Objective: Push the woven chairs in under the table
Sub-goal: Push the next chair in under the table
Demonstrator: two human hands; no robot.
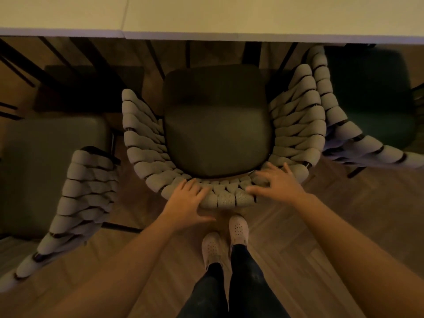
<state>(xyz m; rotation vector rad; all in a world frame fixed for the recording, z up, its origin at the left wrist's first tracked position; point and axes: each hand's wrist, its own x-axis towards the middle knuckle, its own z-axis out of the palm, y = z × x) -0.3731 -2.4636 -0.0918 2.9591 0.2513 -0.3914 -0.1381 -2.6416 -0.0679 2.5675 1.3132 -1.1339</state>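
Observation:
A woven chair with a dark seat cushion and thick grey woven bands stands straight in front of me, its seat front near the edge of the pale table. My left hand lies on the top of the chair's woven back, fingers spread over the bands and thumb down the outer side. My right hand rests flat on the back to the right, fingers straight and spread. A second woven chair stands at the left, a third woven chair at the right.
Dark table legs and braces show under the tabletop. The floor is herringbone wood. My two feet in white shoes stand just behind the middle chair. The right chair's woven arm touches the middle chair's arm.

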